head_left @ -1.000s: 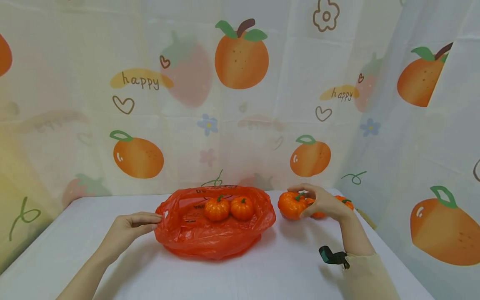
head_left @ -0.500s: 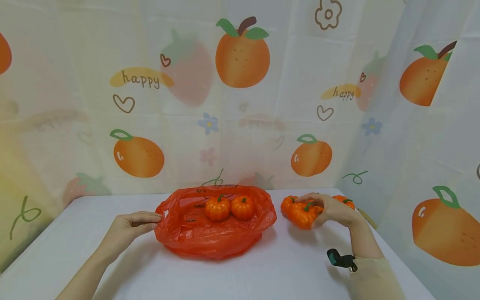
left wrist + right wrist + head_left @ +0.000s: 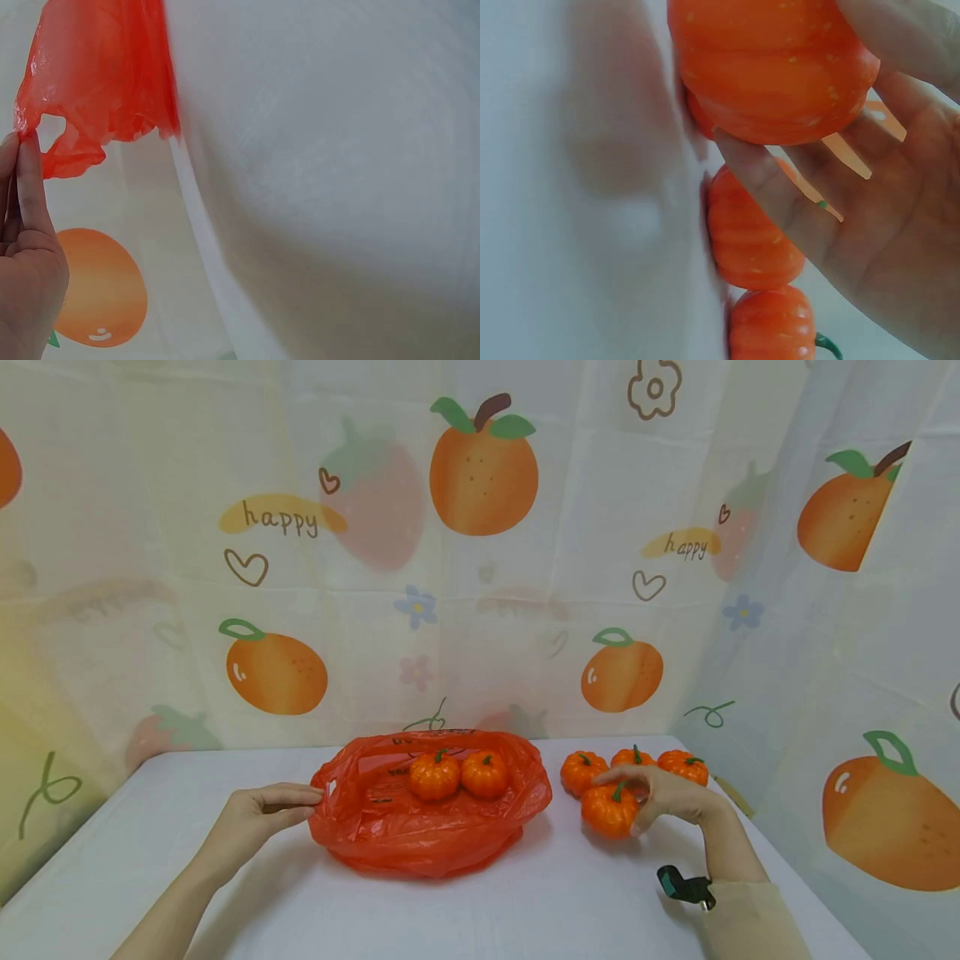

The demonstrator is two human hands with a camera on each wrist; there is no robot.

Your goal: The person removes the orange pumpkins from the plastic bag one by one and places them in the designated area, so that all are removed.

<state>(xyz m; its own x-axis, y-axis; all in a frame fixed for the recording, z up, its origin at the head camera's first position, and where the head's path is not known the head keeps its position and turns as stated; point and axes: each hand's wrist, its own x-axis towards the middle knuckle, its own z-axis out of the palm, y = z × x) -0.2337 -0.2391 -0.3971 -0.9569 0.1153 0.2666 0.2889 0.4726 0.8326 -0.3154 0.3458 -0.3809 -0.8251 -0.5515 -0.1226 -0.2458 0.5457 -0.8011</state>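
My left hand (image 3: 258,822) pinches the left edge of a red plastic bag (image 3: 420,847) near its handle hole. The left wrist view shows the bag's film (image 3: 97,67) between thumb and fingers of that hand (image 3: 30,255). Two small orange pumpkins with green stems, one a pumpkin (image 3: 435,776) beside a second pumpkin (image 3: 484,776), lie in the bag's wide mouth. My right hand (image 3: 671,795) grips another pumpkin (image 3: 607,812), stem up, right of the bag. In the right wrist view thumb and fingers curl round this pumpkin (image 3: 772,67); whether it touches the table cannot be told.
Behind the held one, a pumpkin (image 3: 582,772), a partly hidden pumpkin (image 3: 630,757) and a further pumpkin (image 3: 684,766) form a row at the table's back right. A fruit-print curtain (image 3: 480,635) hangs behind the white table (image 3: 480,918).
My right hand has brought its pumpkin rightward and toward me, lowering it in front of the row, so the pumpkins behind show more. The left hand and bag keep their place.
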